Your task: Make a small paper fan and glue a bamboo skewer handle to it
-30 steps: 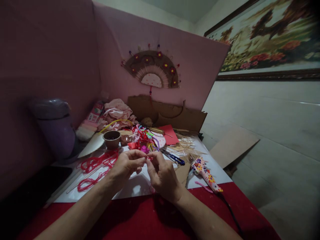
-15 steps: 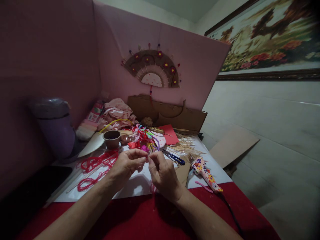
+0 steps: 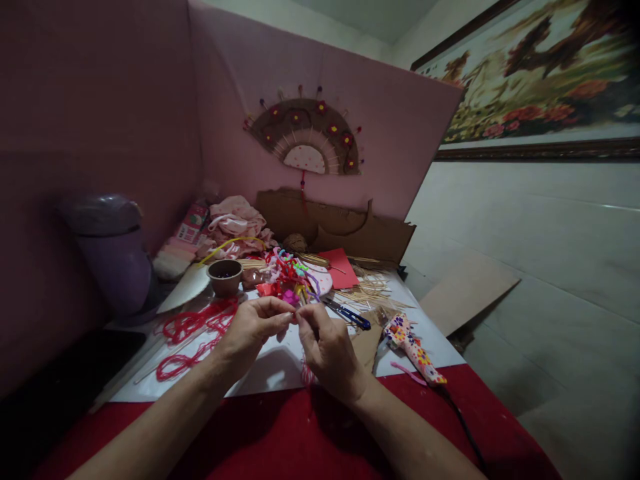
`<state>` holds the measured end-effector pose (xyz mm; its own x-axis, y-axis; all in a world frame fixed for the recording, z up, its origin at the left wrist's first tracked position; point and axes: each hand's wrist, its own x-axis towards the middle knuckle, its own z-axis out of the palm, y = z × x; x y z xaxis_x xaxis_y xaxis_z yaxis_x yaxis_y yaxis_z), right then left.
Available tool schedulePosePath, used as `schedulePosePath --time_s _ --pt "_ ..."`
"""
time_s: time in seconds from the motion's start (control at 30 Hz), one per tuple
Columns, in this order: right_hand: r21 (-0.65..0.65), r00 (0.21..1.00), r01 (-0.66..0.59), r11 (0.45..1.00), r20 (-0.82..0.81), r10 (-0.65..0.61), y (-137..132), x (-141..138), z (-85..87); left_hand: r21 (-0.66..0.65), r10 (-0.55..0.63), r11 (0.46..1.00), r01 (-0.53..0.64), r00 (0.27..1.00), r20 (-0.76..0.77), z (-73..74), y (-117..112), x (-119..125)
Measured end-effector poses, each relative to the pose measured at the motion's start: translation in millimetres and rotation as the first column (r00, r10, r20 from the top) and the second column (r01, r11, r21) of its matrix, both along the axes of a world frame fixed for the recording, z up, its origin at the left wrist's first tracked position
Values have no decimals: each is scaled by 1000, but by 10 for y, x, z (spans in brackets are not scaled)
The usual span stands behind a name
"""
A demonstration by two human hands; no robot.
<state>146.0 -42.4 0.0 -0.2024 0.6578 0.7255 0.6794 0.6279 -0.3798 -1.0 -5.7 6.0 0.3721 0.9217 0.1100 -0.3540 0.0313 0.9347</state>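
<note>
My left hand (image 3: 263, 325) and my right hand (image 3: 327, 347) meet fingertip to fingertip above the white sheet, both closed in a pinch. Between them shows a small dark red piece (image 3: 295, 317), too small to name surely. Strands of red yarn (image 3: 307, 372) hang beside my right hand's lower edge, their upper part hidden by the fingers. Left of my left hand lie loose loops of red yarn (image 3: 183, 365). Past the fingertips is a heap of coloured pipe cleaners and ribbon (image 3: 290, 270). Blue-handled thread snips (image 3: 347, 313) lie beyond my right hand.
A brown cup (image 3: 225, 279) holds small dark pieces. A flower-patterned glue gun (image 3: 414, 350) lies at right, its cord trailing forward. Bamboo sticks (image 3: 373, 293), red paper (image 3: 339, 269) and cardboard (image 3: 367, 343) lie behind. A decorated fan (image 3: 305, 137) hangs on the pink panel.
My hands have stayed nearly still, pinched together. The small red piece between the fingertips shows a little less now. The view has shifted very slightly.
</note>
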Motion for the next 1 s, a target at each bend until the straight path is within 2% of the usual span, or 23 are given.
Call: schedulePosePath --time_s 0.3,1.0 --pt "-78 999 -28 997 -48 25 -40 -6 22 -71 -9 997 14 998 68 37 -19 12" --pt "-29 1000 2 1000 -30 -3 -10 -14 7 -46 -5 999 9 996 84 -9 6 10"
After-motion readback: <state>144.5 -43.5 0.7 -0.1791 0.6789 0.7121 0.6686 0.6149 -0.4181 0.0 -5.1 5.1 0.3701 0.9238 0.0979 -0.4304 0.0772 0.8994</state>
